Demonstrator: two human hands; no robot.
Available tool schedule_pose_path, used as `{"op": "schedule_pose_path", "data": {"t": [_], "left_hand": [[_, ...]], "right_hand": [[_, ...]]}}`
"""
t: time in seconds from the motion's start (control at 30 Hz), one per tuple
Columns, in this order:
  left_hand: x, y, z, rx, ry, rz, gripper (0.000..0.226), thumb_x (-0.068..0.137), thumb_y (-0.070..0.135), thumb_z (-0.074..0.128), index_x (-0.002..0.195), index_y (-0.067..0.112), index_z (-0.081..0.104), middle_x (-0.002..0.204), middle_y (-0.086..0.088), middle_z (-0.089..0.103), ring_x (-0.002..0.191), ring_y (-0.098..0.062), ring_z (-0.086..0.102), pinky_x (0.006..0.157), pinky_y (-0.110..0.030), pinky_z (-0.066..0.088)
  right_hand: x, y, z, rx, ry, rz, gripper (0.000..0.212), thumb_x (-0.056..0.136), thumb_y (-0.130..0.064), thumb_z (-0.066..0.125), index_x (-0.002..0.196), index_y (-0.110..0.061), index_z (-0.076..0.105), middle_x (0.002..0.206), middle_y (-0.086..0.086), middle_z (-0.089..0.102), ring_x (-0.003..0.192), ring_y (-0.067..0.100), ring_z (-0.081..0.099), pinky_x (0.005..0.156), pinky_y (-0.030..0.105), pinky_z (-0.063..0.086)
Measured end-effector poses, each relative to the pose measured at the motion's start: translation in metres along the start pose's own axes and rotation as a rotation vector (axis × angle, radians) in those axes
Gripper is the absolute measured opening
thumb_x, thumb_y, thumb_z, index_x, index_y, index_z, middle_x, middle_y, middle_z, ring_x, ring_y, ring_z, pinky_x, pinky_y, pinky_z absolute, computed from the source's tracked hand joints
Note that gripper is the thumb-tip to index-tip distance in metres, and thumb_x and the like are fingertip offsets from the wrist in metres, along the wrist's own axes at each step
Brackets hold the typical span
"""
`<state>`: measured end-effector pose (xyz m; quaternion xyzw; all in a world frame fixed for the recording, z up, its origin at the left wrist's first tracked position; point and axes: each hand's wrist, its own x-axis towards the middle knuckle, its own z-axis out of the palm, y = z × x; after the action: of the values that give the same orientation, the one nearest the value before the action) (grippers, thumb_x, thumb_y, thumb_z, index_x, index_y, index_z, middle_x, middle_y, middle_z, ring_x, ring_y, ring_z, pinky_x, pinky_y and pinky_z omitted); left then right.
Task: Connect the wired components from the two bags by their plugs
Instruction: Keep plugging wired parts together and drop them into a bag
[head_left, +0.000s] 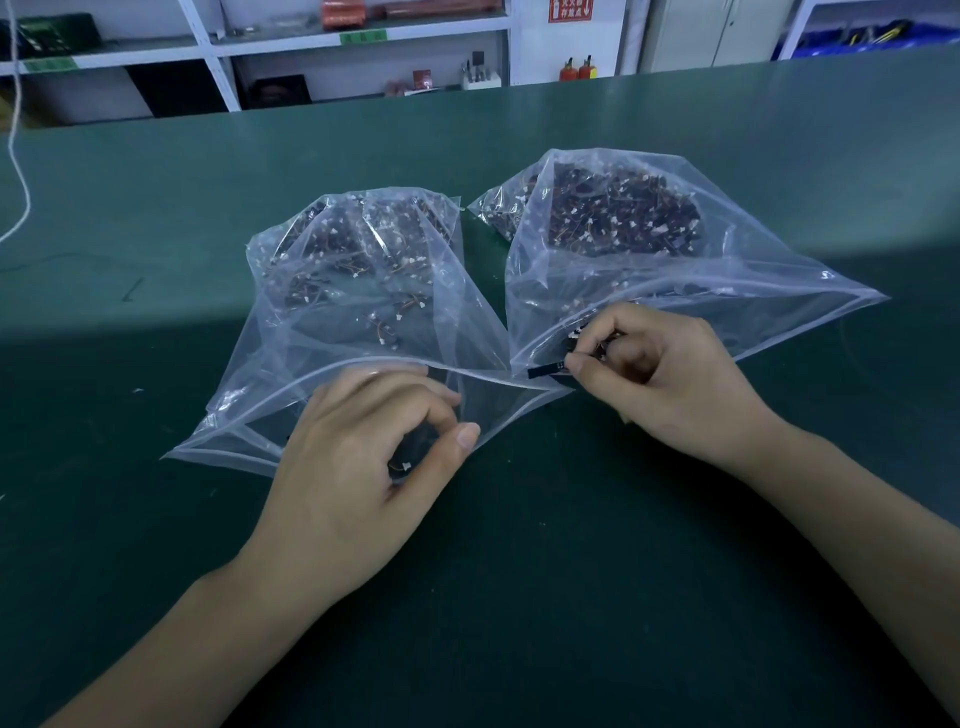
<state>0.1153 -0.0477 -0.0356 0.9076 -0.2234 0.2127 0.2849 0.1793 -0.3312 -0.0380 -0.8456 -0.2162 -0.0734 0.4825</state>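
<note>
Both hands pinch half-hidden wired parts: left in its bag, right outside.

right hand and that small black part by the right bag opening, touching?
Touching. The head view shows the right hand pinching the small black part between thumb and fingertip at the right bag's mouth.

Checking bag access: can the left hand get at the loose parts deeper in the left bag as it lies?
Probably yes. The left hand already sits in the left bag's open mouth, and the wired parts lie just beyond its fingers with only loose film around them.
</note>
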Motion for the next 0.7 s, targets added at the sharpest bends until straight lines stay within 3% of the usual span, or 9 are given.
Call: {"op": "schedule_pose_path", "data": {"t": [0.1,0.2,0.27,0.4,0.6,0.7], "left_hand": [[0.0,-0.002,0.0,0.035,-0.029,-0.018,0.028,0.103,0.048,0.057,0.088,0.027,0.068,0.111,0.022,0.07,0.117,-0.004,0.06,0.105,-0.035,0.041],[0.0,-0.003,-0.001,0.074,-0.06,-0.066,0.028,0.102,0.052,0.054,0.089,0.03,0.067,0.104,0.021,0.068,0.111,-0.005,0.059,0.103,-0.033,0.04],[-0.001,-0.004,-0.001,0.108,-0.087,-0.096,0.023,0.101,0.052,0.054,0.094,0.033,0.066,0.1,0.021,0.066,0.108,-0.008,0.058,0.1,-0.033,0.04],[-0.002,-0.008,-0.001,0.21,-0.137,-0.141,0.025,0.1,0.05,0.055,0.116,0.034,0.066,0.11,0.021,0.064,0.114,-0.009,0.053,0.098,-0.032,0.039],[-0.004,-0.01,0.001,0.268,-0.197,-0.164,0.026,0.101,0.045,0.058,0.123,0.032,0.063,0.106,0.023,0.053,0.106,-0.012,0.051,0.093,-0.032,0.038],[-0.004,-0.01,0.0,0.238,-0.2,-0.17,0.028,0.1,0.045,0.06,0.126,0.033,0.064,0.107,0.024,0.056,0.105,-0.009,0.052,0.09,-0.031,0.04]], "right_hand": [[0.002,0.003,-0.007,-0.047,-0.058,0.076,0.015,0.099,-0.033,0.073,0.087,-0.027,0.068,0.054,0.0,0.064,0.045,0.007,0.05,0.058,0.009,0.039],[0.005,0.006,-0.009,-0.062,-0.031,0.146,0.015,0.101,-0.037,0.07,0.087,-0.03,0.068,0.058,0.0,0.068,0.046,0.004,0.049,0.055,0.009,0.039],[0.008,0.009,-0.009,-0.045,0.071,0.182,0.016,0.101,-0.039,0.07,0.088,-0.03,0.07,0.058,0.0,0.069,0.044,0.004,0.05,0.052,0.011,0.039],[0.012,0.016,-0.015,-0.047,0.321,0.232,0.013,0.102,-0.039,0.069,0.096,-0.028,0.074,0.062,-0.004,0.072,0.035,0.008,0.052,0.044,0.014,0.042],[0.01,0.019,-0.018,-0.272,0.382,0.213,0.006,0.101,-0.031,0.071,0.106,-0.028,0.072,0.069,-0.024,0.071,0.058,-0.008,0.063,0.062,0.004,0.041],[0.01,0.018,-0.017,-0.315,0.386,0.198,0.004,0.1,-0.029,0.07,0.104,-0.03,0.072,0.068,-0.021,0.07,0.061,0.004,0.064,0.069,0.018,0.05]]}}
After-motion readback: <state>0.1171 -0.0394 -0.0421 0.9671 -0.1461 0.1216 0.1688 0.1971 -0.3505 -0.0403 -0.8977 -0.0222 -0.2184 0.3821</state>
